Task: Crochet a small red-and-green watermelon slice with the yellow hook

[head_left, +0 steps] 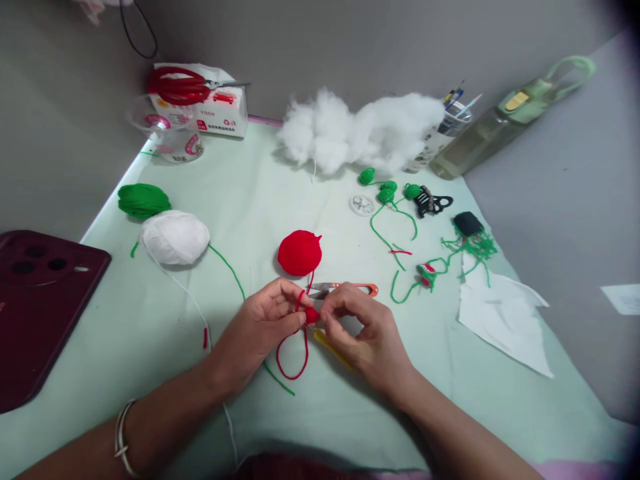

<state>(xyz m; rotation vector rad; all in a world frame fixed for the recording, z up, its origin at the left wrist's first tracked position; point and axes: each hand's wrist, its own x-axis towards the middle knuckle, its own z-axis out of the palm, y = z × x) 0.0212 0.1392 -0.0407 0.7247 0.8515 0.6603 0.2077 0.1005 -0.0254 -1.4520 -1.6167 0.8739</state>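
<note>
we pinch a small red crochet piece (312,315) between left hand (265,327) and right hand (367,333), both clamped on it, red yarn ball (299,253) just beyond, thread snips (350,289) near.

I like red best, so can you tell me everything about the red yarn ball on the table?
The red yarn ball is a small, roundish, slightly flattened ball of bright red yarn, tightly wound and soft-looking. It lies on the pale green table cover, near the middle, just beyond the hands. A small tuft sticks out at its upper right. A red strand runs down from it to the left hand, loops below the fingers, and reaches the small red crochet piece pinched between both hands. Small snips lie close beside it.
</note>
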